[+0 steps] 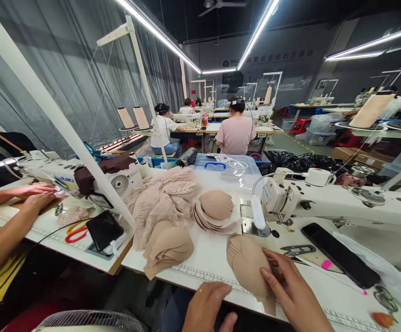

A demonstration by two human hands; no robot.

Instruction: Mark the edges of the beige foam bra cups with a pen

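My left hand (207, 304) hangs at the surface's (205, 253) front edge, fingers loosely parted, nothing visible in them. My right hand (286, 286) touches the beige cup stack (247, 263) near that edge; whether it grips, I can't tell. Probably light, soft; best pinched by the rims.

Black phone (340, 253) beside a white pen (340, 279), red-and-yellow scissors (79, 239) farther left, one blurred orange item (383, 319), perhaps fabric.
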